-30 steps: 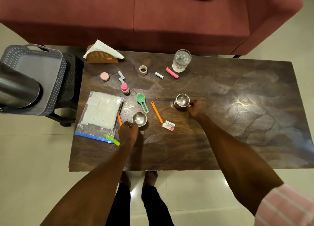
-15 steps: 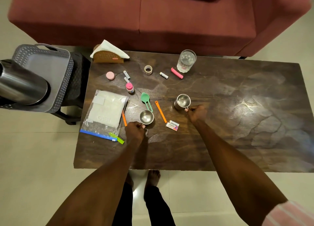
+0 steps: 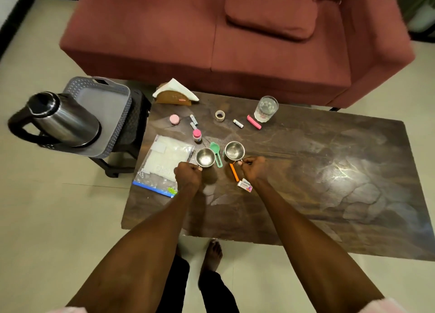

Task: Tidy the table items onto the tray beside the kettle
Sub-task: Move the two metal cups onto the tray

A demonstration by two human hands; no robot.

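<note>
Left hand (image 3: 188, 175) and right hand (image 3: 254, 169) are each pinching a steel cup (image 3: 205, 157) (image 3: 234, 150) by its handle, right of the tray (image 3: 103, 110), ready for carrying together

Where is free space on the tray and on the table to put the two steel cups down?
The tray is bare between the kettle and its far rim. The table is bare on the whole right part, beyond the glass. It is crowded around the plastic bag and the green scoop.

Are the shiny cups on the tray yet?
No, the left hand and right hand each hold a steel cup over the table, away from the tray.
</note>
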